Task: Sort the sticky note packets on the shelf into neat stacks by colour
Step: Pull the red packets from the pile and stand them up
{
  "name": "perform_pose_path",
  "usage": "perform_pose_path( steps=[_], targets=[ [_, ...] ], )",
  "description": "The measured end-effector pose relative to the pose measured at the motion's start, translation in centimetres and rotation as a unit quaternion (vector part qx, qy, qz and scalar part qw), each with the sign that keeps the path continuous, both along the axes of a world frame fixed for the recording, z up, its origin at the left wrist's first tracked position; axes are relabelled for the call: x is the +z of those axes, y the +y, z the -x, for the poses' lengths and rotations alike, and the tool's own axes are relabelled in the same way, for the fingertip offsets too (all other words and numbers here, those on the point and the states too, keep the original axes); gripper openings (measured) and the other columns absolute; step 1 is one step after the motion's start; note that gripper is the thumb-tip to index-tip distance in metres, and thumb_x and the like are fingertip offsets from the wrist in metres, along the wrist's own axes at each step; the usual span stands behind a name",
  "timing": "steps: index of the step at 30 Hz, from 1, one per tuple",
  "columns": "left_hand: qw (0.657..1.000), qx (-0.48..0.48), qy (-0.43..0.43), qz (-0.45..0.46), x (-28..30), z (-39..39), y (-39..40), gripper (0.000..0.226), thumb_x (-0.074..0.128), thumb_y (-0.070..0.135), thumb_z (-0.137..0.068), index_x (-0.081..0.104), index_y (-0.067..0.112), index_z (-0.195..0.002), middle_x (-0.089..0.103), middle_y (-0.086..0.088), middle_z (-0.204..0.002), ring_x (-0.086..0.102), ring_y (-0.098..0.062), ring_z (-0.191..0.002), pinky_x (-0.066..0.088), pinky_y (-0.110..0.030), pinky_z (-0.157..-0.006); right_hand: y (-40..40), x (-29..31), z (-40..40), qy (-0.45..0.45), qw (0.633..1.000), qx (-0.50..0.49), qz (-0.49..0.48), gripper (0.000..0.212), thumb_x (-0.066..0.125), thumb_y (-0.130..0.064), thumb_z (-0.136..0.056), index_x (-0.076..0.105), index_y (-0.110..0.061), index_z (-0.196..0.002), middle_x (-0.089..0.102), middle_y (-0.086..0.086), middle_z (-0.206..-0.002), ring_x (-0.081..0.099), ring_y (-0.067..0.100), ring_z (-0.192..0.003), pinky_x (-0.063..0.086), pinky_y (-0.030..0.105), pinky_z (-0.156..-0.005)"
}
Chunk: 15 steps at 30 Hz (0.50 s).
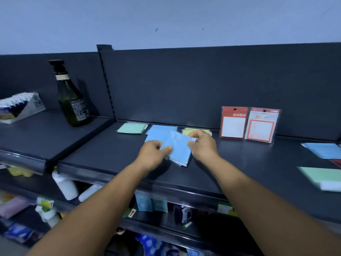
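Both hands grip one blue packet over the shelf; left hand pinches its near-left edge, right hand fingers clamp its far-right corner; green packet lies behind.

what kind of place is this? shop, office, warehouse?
Most likely a small retail shop. Dark slotted display shelving with price-strip edges, hang-hole packaged note pads leaning on the back panel, and a pump bottle plus mixed packaged goods on the lower tiers.
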<state>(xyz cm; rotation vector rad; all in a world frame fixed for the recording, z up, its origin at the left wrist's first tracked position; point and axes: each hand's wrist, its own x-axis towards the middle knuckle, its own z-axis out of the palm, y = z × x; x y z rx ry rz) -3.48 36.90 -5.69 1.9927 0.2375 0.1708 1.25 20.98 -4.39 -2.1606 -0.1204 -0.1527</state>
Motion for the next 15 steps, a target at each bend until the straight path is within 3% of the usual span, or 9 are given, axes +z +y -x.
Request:
perform_pose_path(
  steps=[5, 7, 9, 12, 14, 15],
  targets=[
    [0.998, 0.06, 0.003, -0.03, -0.4, -1.2, 4.3, 0.007, 0.064, 0.019, -0.086, 0.065, 0.014, -0.082, 0.071, -0.004, -0.085, 0.064, -0.02, -0.078, 0.051, -0.031, -0.076, 5.4, -0.8, -0.6, -0.004, 1.0, 0.014, 0.021, 0.041, 0.059, -0.011, -0.088, 0.046, -0.018, -0.127, 0.05, 0.002, -0.123, 0.051, 0.017, -0.091, 0.038, 0.024, -0.076],
    [0.995, 0.086, 0.005, -0.052, -0.3, -1.9, 5.5, 0.01, 0.063, 0.021, -0.087, 0.065, 0.011, -0.088, 0.07, -0.004, -0.086, 0.064, -0.021, -0.082, 0.049, -0.028, -0.072, 6.8, -1.5, -0.8, -0.006, 0.996, 0.049, 0.07, 0.043, 0.059, -0.011, -0.087, 0.046, -0.02, -0.127, 0.042, 0.0, -0.132, 0.053, 0.016, -0.096, 0.041, 0.024, -0.078],
    [0.99, 0.097, 0.018, -0.103, -0.3, -2.7, 6.5, 0.014, 0.063, 0.024, -0.087, 0.063, 0.01, -0.084, 0.065, -0.003, -0.079, 0.06, -0.022, -0.075, 0.044, -0.026, -0.064, 7.9, -2.2, -1.0, -0.008, 0.983, 0.102, 0.156, 0.043, 0.059, -0.013, -0.089, 0.049, -0.017, -0.131, 0.04, -0.001, -0.138, 0.051, 0.017, -0.113, 0.04, 0.022, -0.089],
    [0.976, 0.105, 0.05, -0.185, -0.9, -3.6, 7.6, 0.031, 0.065, 0.026, -0.084, 0.045, 0.012, -0.063, 0.047, -0.002, -0.061, 0.045, -0.019, -0.06, 0.034, -0.027, -0.052, 8.9, -2.9, -1.3, -0.013, 0.958, 0.145, 0.247, 0.04, 0.056, -0.016, -0.092, 0.052, -0.013, -0.132, 0.044, 0.0, -0.137, 0.043, 0.018, -0.125, 0.038, 0.028, -0.1],
    [0.973, 0.096, 0.062, -0.199, -1.4, -4.0, 8.0, 0.031, 0.067, 0.028, -0.083, 0.047, 0.012, -0.065, 0.052, -0.005, -0.066, 0.051, -0.021, -0.068, 0.04, -0.029, -0.057, 9.3, -2.9, -1.4, -0.017, 0.952, 0.145, 0.271, 0.033, 0.053, -0.016, -0.093, 0.055, -0.01, -0.126, 0.048, 0.002, -0.13, 0.045, 0.021, -0.122, 0.041, 0.033, -0.097],
    [0.974, 0.091, 0.06, -0.2, -1.5, -4.2, 8.1, 0.026, 0.067, 0.03, -0.083, 0.054, 0.011, -0.071, 0.059, -0.007, -0.075, 0.057, -0.025, -0.081, 0.044, -0.03, -0.064, 9.5, -2.8, -1.5, -0.02, 0.95, 0.142, 0.279, 0.03, 0.052, -0.016, -0.094, 0.056, -0.01, -0.122, 0.049, 0.002, -0.127, 0.046, 0.023, -0.12, 0.042, 0.034, -0.096]
  ],
)
